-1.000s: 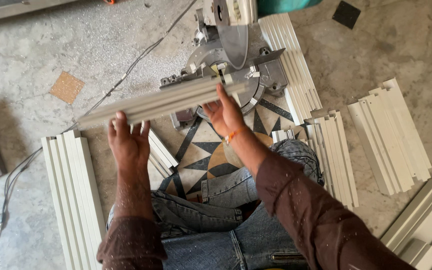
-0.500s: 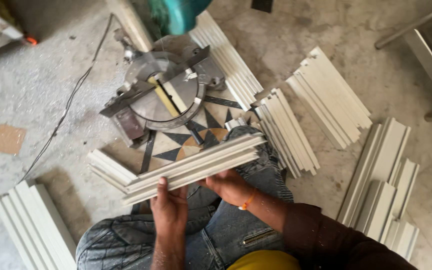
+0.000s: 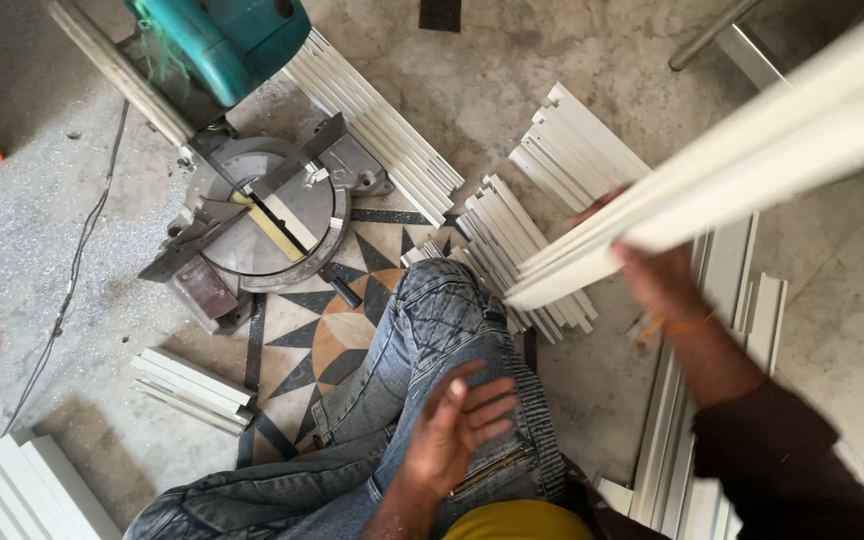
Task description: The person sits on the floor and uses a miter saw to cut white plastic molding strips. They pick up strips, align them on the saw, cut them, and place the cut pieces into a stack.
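My right hand (image 3: 660,276) grips a long white profile strip (image 3: 742,170), blurred with motion, lifted over the floor at the right and slanting up toward the top right corner. Above my jeans-clad knee (image 3: 444,320) hovers my left hand (image 3: 464,424), fingers spread and holding nothing. A mitre saw (image 3: 262,205) with a teal motor housing (image 3: 220,40) stands on the floor ahead at the left, its round table bare.
Stacks of cut white strips lie around me: behind the saw (image 3: 372,115), in front of my knee (image 3: 522,250), at the right (image 3: 712,400), at the left (image 3: 192,388) and bottom left (image 3: 27,490). A cable (image 3: 72,270) runs along the left floor.
The strip was on the saw under both hands, then lifted toward my lap. Now only my right hand holds it, swung out to the right. My left hand has let go.
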